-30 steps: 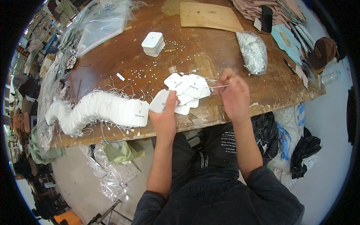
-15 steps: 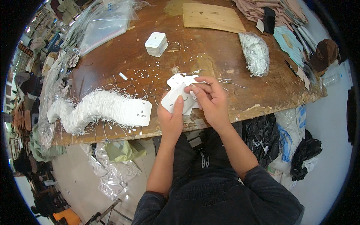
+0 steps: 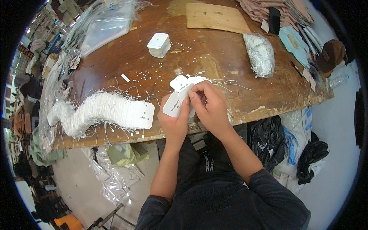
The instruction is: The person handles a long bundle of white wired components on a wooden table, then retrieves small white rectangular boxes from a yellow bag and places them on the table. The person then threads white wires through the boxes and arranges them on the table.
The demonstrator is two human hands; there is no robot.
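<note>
My left hand [image 3: 172, 124] is closed on a white hang tag [image 3: 171, 107] with rounded corners and dark print, its thumb pressed on the face. The fingers of my right hand [image 3: 211, 109] pinch together at the upper right edge of a tag there; whether they also hold a string is too small to tell. Just beyond my hands, more loose white tags [image 3: 178, 82] lie on the table, partly hidden, with thin white strings [image 3: 226, 82] trailing right. To the left runs a long curved row of strung tags [image 3: 99, 109], standing packed face to face.
A square stack of tags [image 3: 158, 46] stands farther back, with tiny white bits scattered near it. A clear bag of white strings [image 3: 259, 55] lies at right, below a brown cardboard sheet [image 3: 216, 18]. Plastic sleeves [image 3: 109, 28] cover the back left. The table's worn front edge [image 3: 264, 111] is close.
The held tag has tilted and now shows its printed face more plainly. My right fingers have closed in from an open curl to a pinch at its edge.
</note>
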